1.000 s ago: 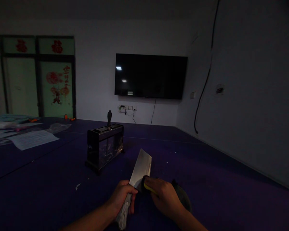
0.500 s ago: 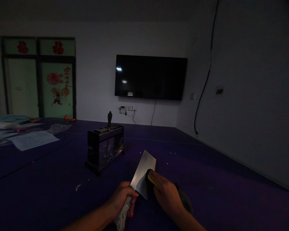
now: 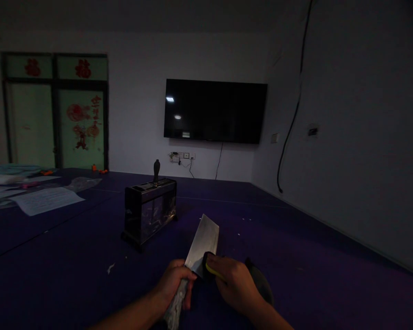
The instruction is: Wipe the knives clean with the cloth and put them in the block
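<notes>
My left hand (image 3: 175, 280) is wrapped round the pale handle of a cleaver (image 3: 203, 242), whose broad steel blade points up and away from me. My right hand (image 3: 234, 280) presses a small yellow and dark sponge (image 3: 210, 266) against the blade near its heel. A dark rounded object (image 3: 261, 282) lies on the purple surface just behind my right hand, partly hidden by it.
A dark knife block (image 3: 149, 210) with one black handle (image 3: 156, 170) sticking up stands ahead on the purple surface (image 3: 72, 256). Papers (image 3: 46, 200) and plastic lie at the far left. A black screen (image 3: 215, 110) hangs on the white wall; a door with red decorations (image 3: 80, 121) is at left.
My right hand with the sponge slid up the blade and has come back down toward the heel. The blade tipped slightly right and returned.
</notes>
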Tool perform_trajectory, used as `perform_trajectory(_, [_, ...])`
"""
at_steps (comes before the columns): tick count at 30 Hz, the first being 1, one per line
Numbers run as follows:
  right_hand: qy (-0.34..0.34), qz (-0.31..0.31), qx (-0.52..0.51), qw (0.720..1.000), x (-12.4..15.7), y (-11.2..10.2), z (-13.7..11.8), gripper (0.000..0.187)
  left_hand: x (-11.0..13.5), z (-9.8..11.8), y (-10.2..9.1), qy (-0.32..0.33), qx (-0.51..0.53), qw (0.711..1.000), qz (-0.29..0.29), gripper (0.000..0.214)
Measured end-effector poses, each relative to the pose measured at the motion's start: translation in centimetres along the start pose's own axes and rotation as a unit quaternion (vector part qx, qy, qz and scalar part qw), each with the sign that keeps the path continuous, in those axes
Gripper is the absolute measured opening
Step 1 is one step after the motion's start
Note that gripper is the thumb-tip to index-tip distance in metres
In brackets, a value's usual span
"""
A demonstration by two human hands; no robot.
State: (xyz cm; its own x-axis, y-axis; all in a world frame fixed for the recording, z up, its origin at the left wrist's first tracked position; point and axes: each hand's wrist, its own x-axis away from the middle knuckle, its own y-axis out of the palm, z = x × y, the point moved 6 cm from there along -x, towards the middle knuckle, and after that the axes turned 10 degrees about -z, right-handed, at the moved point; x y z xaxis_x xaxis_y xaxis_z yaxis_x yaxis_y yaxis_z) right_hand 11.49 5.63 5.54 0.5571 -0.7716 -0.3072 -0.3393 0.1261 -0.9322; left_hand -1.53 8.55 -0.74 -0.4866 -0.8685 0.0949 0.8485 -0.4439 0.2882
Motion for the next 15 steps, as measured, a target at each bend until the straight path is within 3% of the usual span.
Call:
perform_trajectory(6, [0.020, 0.014, 0.015, 1.000, -0.1, -0.1, 0.4, 0.057, 0.0, 0.1, 0.1, 0.002, -0.005, 1.000, -0.017, 0.011])
perform_trajectory(12, [0.116, 0.064, 0.028, 0.991, 0.1, -0.3, 2.4, 0.056, -0.2, 0.0, 0.4, -0.011, -0.002, 0.997, -0.075, 0.016])
perform_trajectory(15, [0.133, 0.072, 0.034, 0.988, 0.1, -0.4, 2.7, 0.056, -0.2, 0.1, 0.5, -0.013, 0.000, 0.996, -0.090, 0.016])
